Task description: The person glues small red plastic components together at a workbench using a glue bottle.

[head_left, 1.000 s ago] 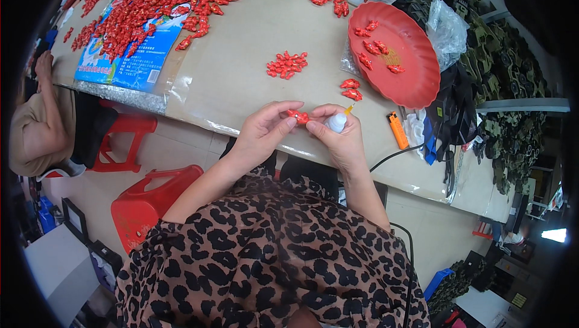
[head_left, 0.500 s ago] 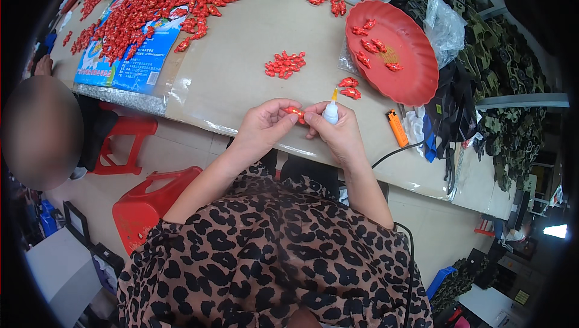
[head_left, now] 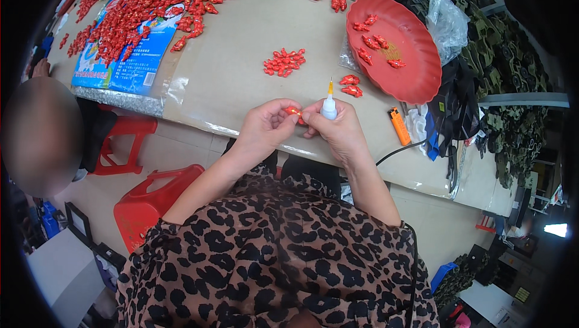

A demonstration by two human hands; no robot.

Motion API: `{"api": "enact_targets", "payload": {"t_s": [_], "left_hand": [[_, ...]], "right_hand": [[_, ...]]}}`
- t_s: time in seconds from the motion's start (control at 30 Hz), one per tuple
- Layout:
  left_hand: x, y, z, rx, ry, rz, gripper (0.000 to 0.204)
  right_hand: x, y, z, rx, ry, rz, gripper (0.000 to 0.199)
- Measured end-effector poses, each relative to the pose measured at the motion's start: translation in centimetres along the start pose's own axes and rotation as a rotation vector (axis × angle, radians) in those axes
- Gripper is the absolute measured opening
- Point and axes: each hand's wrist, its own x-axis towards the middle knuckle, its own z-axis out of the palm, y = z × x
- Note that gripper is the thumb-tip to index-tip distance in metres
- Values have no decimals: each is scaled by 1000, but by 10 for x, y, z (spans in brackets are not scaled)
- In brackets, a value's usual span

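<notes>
Near the table's front edge, my left hand (head_left: 265,124) pinches a small shiny red figure (head_left: 294,111) with gold marks. My right hand (head_left: 339,127) is closed round a white glue bottle (head_left: 329,108) with a thin yellow nozzle that points up and away from me. The thumb and fingertips of that hand also touch the right end of the red figure. Just beyond it lie two larger red pieces (head_left: 351,91). A small heap of red pieces (head_left: 284,62) sits farther off, towards the middle of the table.
A red scalloped tray (head_left: 416,80) holding several red pieces stands on the right. An orange lighter (head_left: 398,126) and a black cable (head_left: 395,153) lie nearer. Many red pieces (head_left: 129,23) cover a blue printed sheet (head_left: 129,77) at far left. Another person (head_left: 96,123) sits at left.
The glue bottle's nozzle has tipped slightly left and stands more upright. Both hands keep hold of the red figure in nearly the same place. The whole view has shifted a little.
</notes>
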Motion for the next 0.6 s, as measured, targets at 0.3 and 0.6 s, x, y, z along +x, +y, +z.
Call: {"api": "enact_targets", "payload": {"t_s": [0.3, 0.6], "left_hand": [[5, 9, -5, -233, -26, -139, 21], [4, 6, -7, -236, -35, -165, 21]], "right_hand": [[-3, 3, -4, 109, 7, -104, 13], [-4, 10, -5, 93, -6, -140, 15]]}}
